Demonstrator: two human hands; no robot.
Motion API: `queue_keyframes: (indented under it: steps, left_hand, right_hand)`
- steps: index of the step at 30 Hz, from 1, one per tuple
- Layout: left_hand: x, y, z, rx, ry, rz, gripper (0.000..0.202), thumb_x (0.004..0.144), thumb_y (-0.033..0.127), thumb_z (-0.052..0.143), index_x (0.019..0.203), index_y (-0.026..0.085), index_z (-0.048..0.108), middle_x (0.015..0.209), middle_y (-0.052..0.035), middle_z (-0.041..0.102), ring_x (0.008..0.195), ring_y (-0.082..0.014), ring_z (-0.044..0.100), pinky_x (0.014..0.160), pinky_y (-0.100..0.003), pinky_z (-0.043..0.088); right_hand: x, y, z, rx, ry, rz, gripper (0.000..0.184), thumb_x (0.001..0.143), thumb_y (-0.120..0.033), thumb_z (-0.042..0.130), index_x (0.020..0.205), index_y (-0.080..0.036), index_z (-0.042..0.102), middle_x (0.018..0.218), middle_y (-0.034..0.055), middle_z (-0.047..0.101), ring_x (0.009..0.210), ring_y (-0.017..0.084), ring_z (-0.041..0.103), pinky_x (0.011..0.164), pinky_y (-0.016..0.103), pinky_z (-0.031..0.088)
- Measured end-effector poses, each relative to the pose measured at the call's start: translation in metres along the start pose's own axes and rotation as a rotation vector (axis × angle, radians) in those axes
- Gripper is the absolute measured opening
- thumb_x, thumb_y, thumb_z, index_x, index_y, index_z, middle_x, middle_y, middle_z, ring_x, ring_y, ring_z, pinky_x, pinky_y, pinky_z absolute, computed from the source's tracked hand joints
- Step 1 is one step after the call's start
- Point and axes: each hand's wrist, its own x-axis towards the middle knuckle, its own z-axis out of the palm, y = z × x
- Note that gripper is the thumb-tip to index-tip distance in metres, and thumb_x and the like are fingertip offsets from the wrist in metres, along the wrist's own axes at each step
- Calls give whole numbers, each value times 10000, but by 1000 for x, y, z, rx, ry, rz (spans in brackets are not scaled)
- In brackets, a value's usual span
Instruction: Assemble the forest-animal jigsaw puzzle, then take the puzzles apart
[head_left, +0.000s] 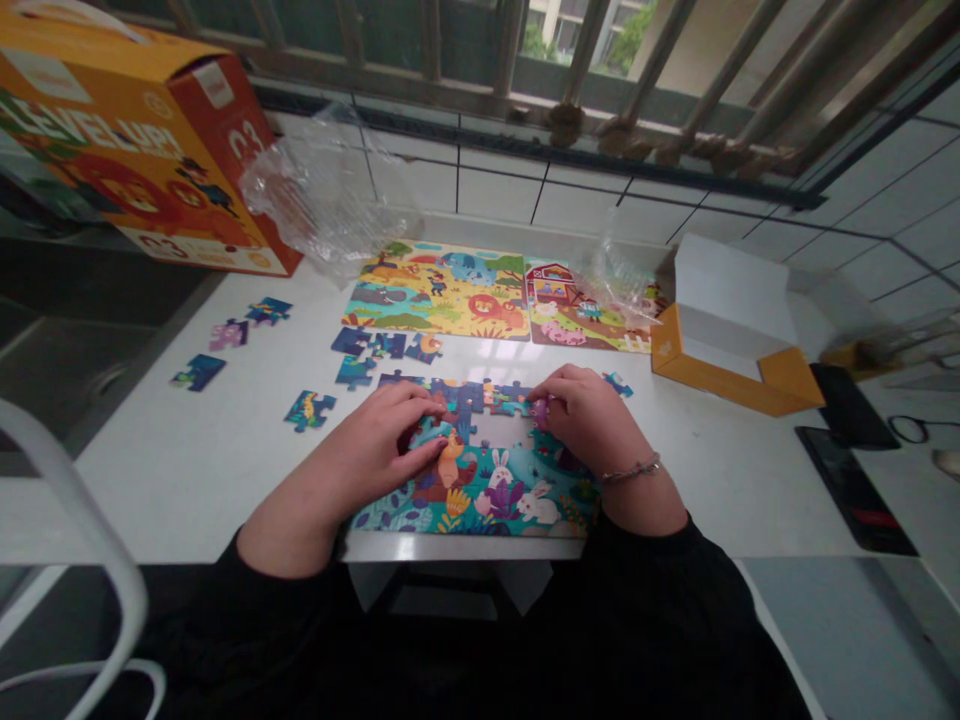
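Observation:
A partly assembled jigsaw puzzle (480, 500) with white rabbits and a brown animal lies at the table's front edge. A gap shows near its middle, below a top row of dark blue pieces. My left hand (382, 430) rests on the puzzle's left side, thumb and fingers apart, its fingertips touching the pieces. At the right of the gap, my right hand (589, 415) has its fingers closed around a purple puzzle piece (540, 412), which they partly cover. Loose puzzle pieces (309, 410) lie to the left, and one small blue piece (617, 383) sits beyond my right hand.
Two finished puzzles, a lion scene (442, 290) and a farm scene (559, 310), lie behind. Crumpled clear plastic (330, 200) stands by a large orange box (135, 150). At right are an open orange box (735, 370) and a black phone (855, 490).

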Motion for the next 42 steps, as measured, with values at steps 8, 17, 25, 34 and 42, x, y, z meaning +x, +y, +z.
queue_keyframes:
  steps: [8, 17, 25, 34, 42]
  left_hand:
    - [0, -5, 4, 23, -1, 8, 288, 1037, 386, 659, 1239, 203, 751, 1236, -127, 706, 1150, -300, 676, 1022, -497, 563]
    - [0, -5, 6, 41, -3, 17, 284, 1035, 372, 651, 1236, 202, 759, 1246, -128, 708, 1165, -303, 676, 1036, -499, 562]
    - [0, -6, 6, 48, -8, 13, 298, 1025, 380, 658, 1249, 215, 766, 1246, -126, 715, 1176, -314, 672, 1046, -516, 562]
    - [1, -6, 7, 56, -9, 13, 294, 1027, 386, 652, 1249, 228, 764, 1266, -122, 716, 1201, -311, 670, 1062, -512, 555]
    - [1, -5, 7, 42, -6, 12, 280, 1019, 362, 660, 1243, 231, 765, 1263, -115, 710, 1194, -305, 671, 1048, -499, 558]
  right_hand:
    - [0, 0, -2, -16, 94, 71, 385, 878, 4, 595, 776, -240, 874, 904, 94, 736, 856, 236, 636, 796, 389, 497]
    - [0, -3, -2, -33, 104, 9, 344, 884, 3, 576, 826, -216, 835, 921, 96, 750, 892, 258, 653, 817, 401, 499]
    - [1, -7, 6, 62, -61, -102, 187, 974, -190, 750, 1153, -219, 795, 1177, 104, 788, 1073, 299, 684, 986, 462, 552]
    - [1, -7, 10, 1, -102, -51, 200, 959, -218, 801, 1157, -245, 812, 1190, 112, 762, 1083, 299, 666, 985, 466, 547]
    - [2, -16, 8, 8, -30, -57, 172, 997, -197, 723, 1140, -218, 816, 1153, 119, 728, 1047, 277, 634, 965, 442, 529]
